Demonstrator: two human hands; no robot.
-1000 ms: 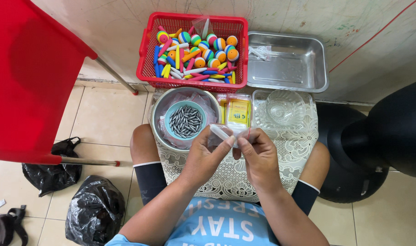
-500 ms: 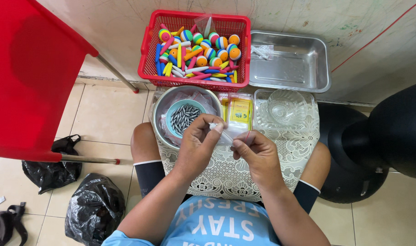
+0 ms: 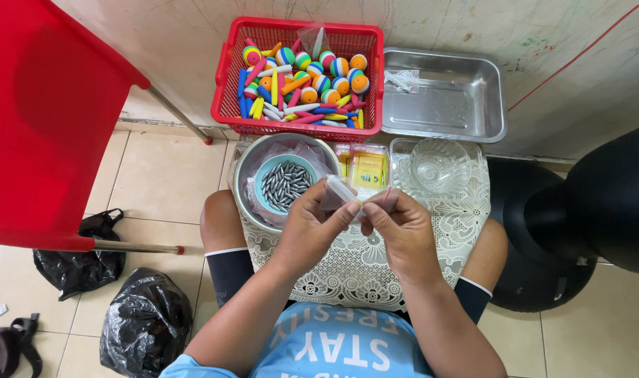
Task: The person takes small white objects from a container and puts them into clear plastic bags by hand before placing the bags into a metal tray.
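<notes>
Two hands pinching a small clear plastic bag above a lace-covered lap board.

Head view: the left hand (image 3: 311, 227) and right hand (image 3: 401, 231) meet at centre, thumbs and forefingers clamped together on the small clear plastic bag (image 3: 342, 190), held just above the white lace cloth (image 3: 347, 269) and near the metal bowl (image 3: 253, 168). Inside that bowl a teal cup (image 3: 263, 171) holds grey metal sinkers (image 3: 286, 185). To the right lie yellow packets (image 3: 367, 170) and a clear glass dish (image 3: 439, 164). Farther off, a red basket (image 3: 228, 70) contains striped foam floats (image 3: 337, 70); a steel tray (image 3: 466, 105) sits to its right. Black bags (image 3: 143, 323) lie on the floor at near left.
</notes>
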